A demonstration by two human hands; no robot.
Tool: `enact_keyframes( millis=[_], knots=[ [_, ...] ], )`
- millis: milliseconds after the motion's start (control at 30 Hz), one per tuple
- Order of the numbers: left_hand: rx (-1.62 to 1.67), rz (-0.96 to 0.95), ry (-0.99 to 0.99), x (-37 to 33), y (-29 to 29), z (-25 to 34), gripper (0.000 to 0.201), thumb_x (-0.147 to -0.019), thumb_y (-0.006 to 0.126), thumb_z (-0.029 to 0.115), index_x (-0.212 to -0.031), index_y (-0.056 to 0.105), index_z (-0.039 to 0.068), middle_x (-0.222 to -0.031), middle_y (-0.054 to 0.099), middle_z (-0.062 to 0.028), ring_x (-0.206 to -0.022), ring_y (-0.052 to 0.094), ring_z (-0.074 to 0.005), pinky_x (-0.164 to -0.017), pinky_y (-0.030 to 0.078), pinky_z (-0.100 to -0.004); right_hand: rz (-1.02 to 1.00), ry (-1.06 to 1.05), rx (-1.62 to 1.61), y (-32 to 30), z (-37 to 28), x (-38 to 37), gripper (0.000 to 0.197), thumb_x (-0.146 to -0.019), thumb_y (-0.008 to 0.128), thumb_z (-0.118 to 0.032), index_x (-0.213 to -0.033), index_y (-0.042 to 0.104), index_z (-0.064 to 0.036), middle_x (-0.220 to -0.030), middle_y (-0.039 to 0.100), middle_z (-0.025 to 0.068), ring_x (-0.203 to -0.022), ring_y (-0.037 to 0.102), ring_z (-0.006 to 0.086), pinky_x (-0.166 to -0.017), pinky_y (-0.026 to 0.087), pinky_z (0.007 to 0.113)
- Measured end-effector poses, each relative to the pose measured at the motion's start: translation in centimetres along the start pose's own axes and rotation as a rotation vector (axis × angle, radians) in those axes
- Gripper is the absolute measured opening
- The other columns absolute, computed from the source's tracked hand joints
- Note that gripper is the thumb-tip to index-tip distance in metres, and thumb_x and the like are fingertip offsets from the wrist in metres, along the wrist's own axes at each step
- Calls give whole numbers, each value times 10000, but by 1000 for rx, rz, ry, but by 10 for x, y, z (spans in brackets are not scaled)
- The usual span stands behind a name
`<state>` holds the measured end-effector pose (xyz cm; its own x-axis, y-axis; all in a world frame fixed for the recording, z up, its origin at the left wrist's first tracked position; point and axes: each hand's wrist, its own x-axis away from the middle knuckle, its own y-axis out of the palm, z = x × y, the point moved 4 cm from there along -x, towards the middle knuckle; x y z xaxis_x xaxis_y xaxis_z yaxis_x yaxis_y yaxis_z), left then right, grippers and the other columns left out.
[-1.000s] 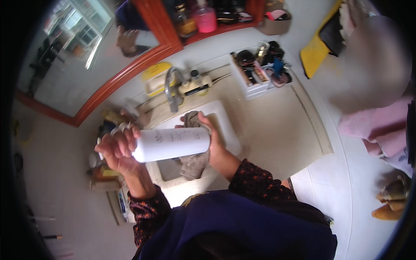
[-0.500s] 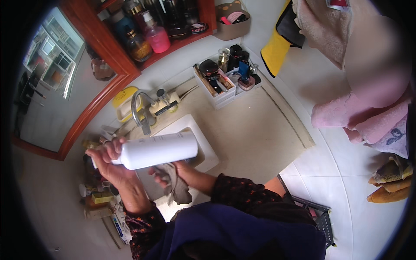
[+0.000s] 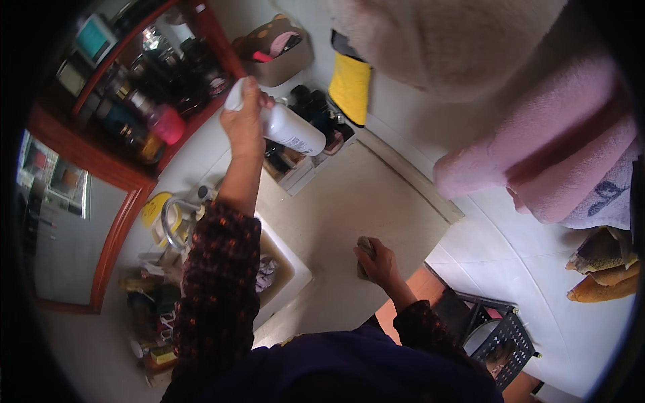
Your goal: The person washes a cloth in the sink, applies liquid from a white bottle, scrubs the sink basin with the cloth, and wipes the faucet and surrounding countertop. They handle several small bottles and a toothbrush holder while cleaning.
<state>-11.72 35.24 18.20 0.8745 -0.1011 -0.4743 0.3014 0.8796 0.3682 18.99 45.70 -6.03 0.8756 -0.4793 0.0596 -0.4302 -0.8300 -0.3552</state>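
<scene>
My left hand [image 3: 246,124] is raised at the far side of the counter, its fingers closed around the neck of a white bottle [image 3: 294,132]. The bottle is tilted, its base toward the right, and it covers part of a white organizer box [image 3: 302,176] with cosmetics. My right hand [image 3: 384,264] is over the right part of the beige counter [image 3: 336,208]. Its fingers are closed on a bunched grey-brown cloth [image 3: 363,258], mostly hidden in the grip.
A white sink [image 3: 299,281] holds water and a crumpled greyish item [image 3: 266,273]. A curved faucet [image 3: 166,225] and a yellow soap box [image 3: 156,207] stand behind it. Left is a red wooden mirror cabinet [image 3: 144,181] with bottles. Pink towels [image 3: 531,134] hang at right.
My left hand has carried the white bottle up and away from over the sink toward the organizer box. My right hand has left the bottle's underside and moved right with the cloth.
</scene>
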Motion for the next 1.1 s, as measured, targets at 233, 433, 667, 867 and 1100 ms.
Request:
enact_keyframes(
  millis=[233, 433, 667, 867, 1100],
  knots=[
    [-413, -101, -1, -5, 25, -93, 286, -891, 732, 259, -756, 672, 14, -627, 596, 1, -556, 540, -81, -532, 423, -250, 120, 75, -72, -11, 27, 10, 412, -867, 696, -321, -1106, 625, 6, -885, 692, 202, -837, 700, 325, -733, 539, 376],
    [-490, -58, 233, -31, 13, -93, 287, -893, 731, 274, -761, 678, 25, -632, 605, 4, -568, 537, -75, -547, 429, -251, 156, 66, -28, -7, 34, 12, 404, -853, 713, -302, -1113, 630, -4, -888, 696, 189, -831, 701, 307, -742, 541, 373],
    [-285, -12, -8, -61, 12, -75, 291, -900, 724, 291, -816, 691, 14, -643, 610, -16, -584, 553, -85, -573, 440, -264, 156, 65, -39, -2, 40, 12, 393, -846, 721, -281, -1113, 630, -7, -889, 695, 178, -828, 701, 293, -745, 539, 361],
    [-406, -54, -92, -41, 4, -117, 297, -863, 766, 286, -858, 714, -6, -652, 618, 3, -587, 552, -79, -586, 453, -257, 146, 54, -62, -6, 37, 10, 388, -849, 714, -266, -1114, 629, 4, -914, 692, 184, -840, 697, 277, -755, 537, 354],
    [-538, -88, 258, -24, 0, -130, 299, -858, 770, 293, -876, 717, -1, -684, 636, -4, -646, 549, -75, -618, 457, -248, 131, 70, -41, -5, 38, 10, 368, -845, 712, -237, -1111, 630, 4, -911, 695, 175, -840, 699, 257, -756, 539, 347]
  ],
)
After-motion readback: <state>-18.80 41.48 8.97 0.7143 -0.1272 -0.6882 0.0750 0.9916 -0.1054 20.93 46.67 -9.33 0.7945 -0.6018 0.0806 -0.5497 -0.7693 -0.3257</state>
